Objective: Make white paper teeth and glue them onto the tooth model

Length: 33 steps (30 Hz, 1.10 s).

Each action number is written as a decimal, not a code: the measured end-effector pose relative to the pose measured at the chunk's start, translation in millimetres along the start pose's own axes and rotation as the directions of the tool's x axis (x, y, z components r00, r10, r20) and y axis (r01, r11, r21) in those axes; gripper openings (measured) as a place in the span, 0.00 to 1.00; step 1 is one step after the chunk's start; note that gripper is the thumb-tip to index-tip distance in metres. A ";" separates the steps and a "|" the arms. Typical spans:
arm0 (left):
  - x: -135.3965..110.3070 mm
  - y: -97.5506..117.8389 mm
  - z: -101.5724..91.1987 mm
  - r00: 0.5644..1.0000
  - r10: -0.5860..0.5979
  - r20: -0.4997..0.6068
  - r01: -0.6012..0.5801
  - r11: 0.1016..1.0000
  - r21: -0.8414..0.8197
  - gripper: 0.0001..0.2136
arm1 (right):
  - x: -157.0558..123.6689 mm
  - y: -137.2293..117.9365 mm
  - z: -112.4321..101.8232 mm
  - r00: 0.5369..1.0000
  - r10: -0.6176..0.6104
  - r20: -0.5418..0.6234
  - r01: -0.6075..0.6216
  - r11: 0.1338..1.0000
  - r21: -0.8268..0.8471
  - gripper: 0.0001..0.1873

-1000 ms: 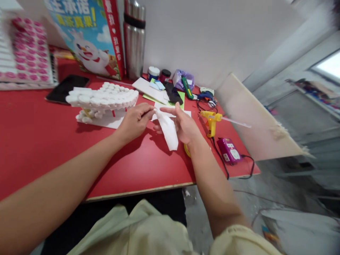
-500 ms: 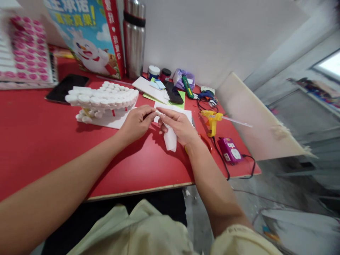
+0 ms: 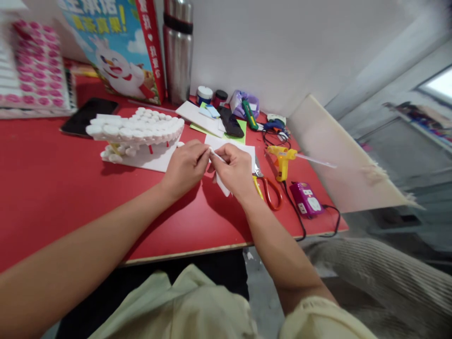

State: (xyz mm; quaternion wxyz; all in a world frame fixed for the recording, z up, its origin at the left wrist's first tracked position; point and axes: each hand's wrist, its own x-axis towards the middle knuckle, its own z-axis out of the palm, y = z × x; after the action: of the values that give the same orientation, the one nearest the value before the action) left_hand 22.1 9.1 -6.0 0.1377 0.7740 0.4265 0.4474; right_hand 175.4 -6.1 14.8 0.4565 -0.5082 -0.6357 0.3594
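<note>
A thin white strip, paper or tissue by its look (image 3: pixel 222 186), is pinched at its upper end by both hands over the red table. My left hand (image 3: pixel 186 165) has thumb and forefinger closed at the tip. My right hand (image 3: pixel 234 170) has its fingers curled round the strip, whose loose end hangs below the palm. Left of my hands stands a white model (image 3: pixel 137 127) covered in rounded white pieces, with red posts on a white board (image 3: pixel 148 162). Under and behind my right hand lies a white sheet (image 3: pixel 247 153).
Scissors (image 3: pixel 271 194) lie right of my right hand, beside a yellow glue gun (image 3: pixel 282 157) and a purple power socket (image 3: pixel 306 200) with cords. Behind stand a steel flask (image 3: pixel 178 56) and small jars (image 3: pixel 205 95). A grey ribbed sleeve or trouser leg (image 3: pixel 388 278) of another person shows at lower right.
My right hand has turned and curled its fingers in, so less of the white strip shows. The scissors are uncovered. Grey ribbed clothing has come into view at lower right.
</note>
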 end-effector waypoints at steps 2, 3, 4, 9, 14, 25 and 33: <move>-0.9 -1.0 1.1 0.999 0.039 0.006 -0.040 0.998 0.050 0.15 | -0.2 0.3 -0.2 1.000 -0.015 0.002 0.015 1.000 0.006 0.18; -1.4 -1.7 1.8 0.998 0.055 0.011 -0.056 0.996 0.072 0.15 | 0.2 0.8 -0.9 1.000 -0.018 0.001 0.018 1.000 0.007 0.19; -1.8 -2.5 2.4 0.998 0.067 0.017 -0.068 0.993 0.093 0.15 | 0.6 1.4 -1.7 1.000 -0.017 -0.001 0.017 1.000 0.008 0.20; -2.3 -4.9 3.7 0.993 0.098 0.062 -0.107 0.980 0.170 0.14 | 2.4 1.1 -3.9 1.000 0.017 -0.024 -0.016 0.999 0.046 0.23; -1.4 -3.8 2.9 0.991 0.093 0.092 -0.109 0.978 0.181 0.16 | 1.3 -2.5 -1.3 0.996 0.059 -0.065 -0.053 0.995 0.083 0.22; 3.6 2.1 -6.3 0.988 -0.157 -0.005 0.139 0.887 -0.441 0.11 | 3.5 2.0 -6.2 0.987 -0.136 -0.081 0.140 0.990 0.036 0.08; 5.4 -5.0 -7.7 0.963 -0.230 0.137 0.268 0.811 -0.520 0.12 | 6.2 9.5 -8.4 0.978 -0.205 -0.031 0.205 0.979 -0.002 0.07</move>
State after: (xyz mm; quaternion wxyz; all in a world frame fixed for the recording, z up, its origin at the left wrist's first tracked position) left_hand 14.5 15.1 -1.6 0.4192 0.6570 0.3780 0.4997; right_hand 185.9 2.0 10.2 0.5011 -0.4452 -0.6774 0.3030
